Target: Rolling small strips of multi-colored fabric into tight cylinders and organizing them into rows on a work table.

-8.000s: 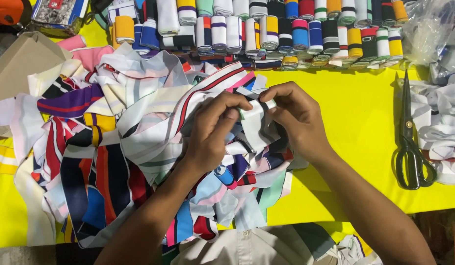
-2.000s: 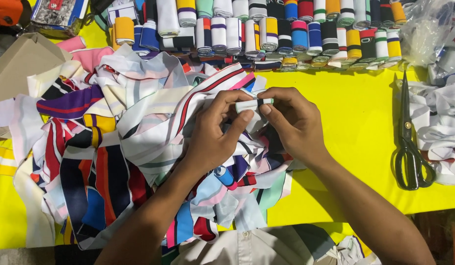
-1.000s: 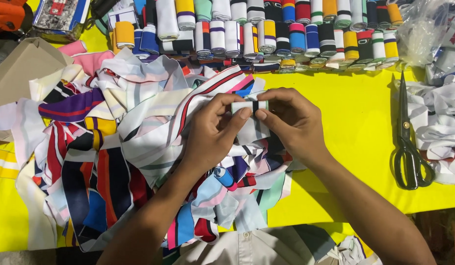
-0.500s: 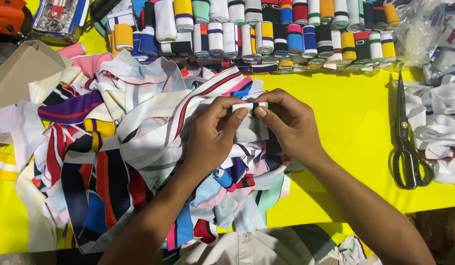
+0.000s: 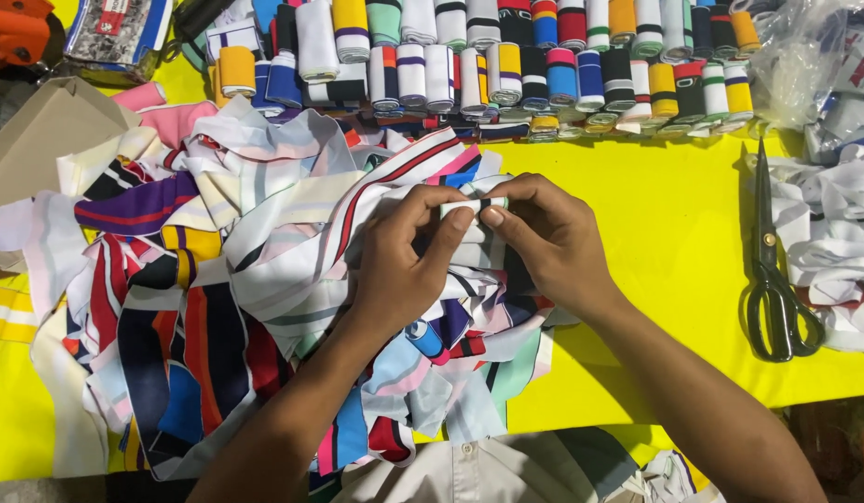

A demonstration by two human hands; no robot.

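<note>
Head view, only cam. Both hands meet over the heap (image 5: 264,307) of striped fabric strips, centre of the yellow table (image 5: 674,233). Left hand (image 5: 404,265) & right hand (image 5: 548,237) each pinch an end of a small roll (image 5: 474,205), white w/ a dark band, held level just above the heap; fingertips of both closed on it, thumbs under, index fingers on top.

Change vs 8 s ago: the strip was then loose and flat between the fingers, lower on the heap. By 2 s ago it was a tight little cylinder lifted a bit toward the far rows; since 1 s ago it has barely moved, hands same pose. Judgement: rolling looks about finished, the roll now matches the ones lined up at the back.

Packages etc: rolls (image 5: 544,65) in two rows along the far edge, standing close, many colours w/ stripes. Clear plastic bag (image 5: 804,56) far right corner, bulging, white pieces inside. Flat packet (image 5: 115,37) far left, glossy, w/ blue edge; print not read. Tan cardboard flap (image 5: 50,140) left, partly over the heap. Orange object (image 5: 17,33) top-left corner, kind unclear. Scissors (image 5: 776,270) right, blades pointing away, well apart from the hands; white strips (image 5: 832,242) just beside them.
</note>
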